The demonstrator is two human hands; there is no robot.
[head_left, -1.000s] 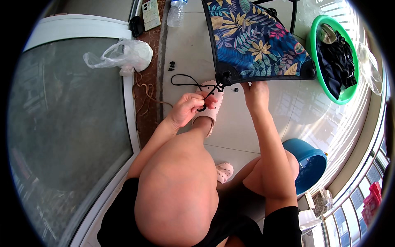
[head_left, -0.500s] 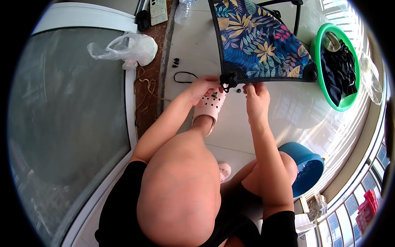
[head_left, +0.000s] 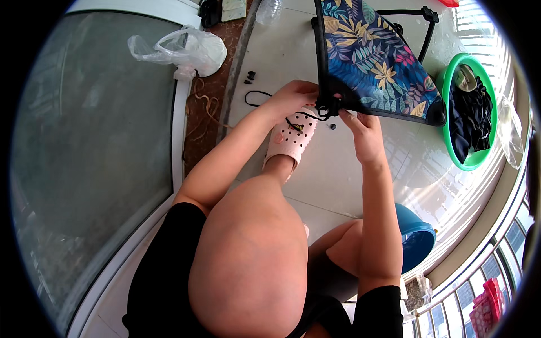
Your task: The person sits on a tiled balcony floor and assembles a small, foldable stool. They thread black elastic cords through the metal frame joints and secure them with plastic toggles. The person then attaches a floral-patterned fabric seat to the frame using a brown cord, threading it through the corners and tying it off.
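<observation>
A folding chair's fabric seat (head_left: 383, 62), dark blue with colourful leaves and black edging, stands tilted in front of me. At its near left corner a black cord (head_left: 326, 109) is bunched in a knot, with a loose end over my pink clog (head_left: 293, 135). My left hand (head_left: 294, 100) is closed at that corner; its fingertips are partly hidden behind the seat, so what they hold is unclear. With thumb and fingers, my right hand (head_left: 366, 135) pinches the seat's lower edge just right of the knot.
A black cord loop (head_left: 258, 98) and small black pieces (head_left: 249, 77) lie on the tiles left of the clog. A small black part (head_left: 332, 127) lies below the knot. Around are a green basin (head_left: 445, 107) of dark clothes, a blue bucket (head_left: 416, 236) and a white plastic bag (head_left: 197, 50).
The seat has shifted right in the picture and tilted more, along with both hands. A loose cord end now shows over the clog. The right hand has come against the seat edge near the knot.
</observation>
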